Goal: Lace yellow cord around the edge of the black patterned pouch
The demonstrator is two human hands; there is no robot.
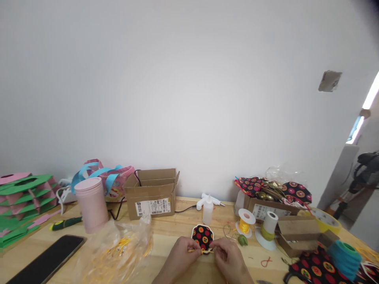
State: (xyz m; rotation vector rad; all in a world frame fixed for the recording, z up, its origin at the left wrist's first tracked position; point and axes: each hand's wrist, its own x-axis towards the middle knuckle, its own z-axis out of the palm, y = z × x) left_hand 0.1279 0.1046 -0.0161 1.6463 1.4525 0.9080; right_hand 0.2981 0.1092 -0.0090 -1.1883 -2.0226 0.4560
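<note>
Between my hands lies a small black fabric piece (202, 235) with red and orange flower prints and a pale edge. My left hand (184, 255) pinches a thin yellow cord (203, 251) at the lower edge of the piece. On the other side, my right hand (227, 255) is closed with its fingertips at the same cord. The knot or loop there is too small to make out. Just behind the piece stands a white squeeze bottle (208, 210).
A clear bag of yellow cords (118, 252), a phone (44, 260) and a pink canister (91, 205) lie left. A cardboard box (151, 195) and white glue gun (210, 200) stand behind. Right are a yellow cord spool (245, 223), a green cord spool (268, 232) and blue thread (345, 258).
</note>
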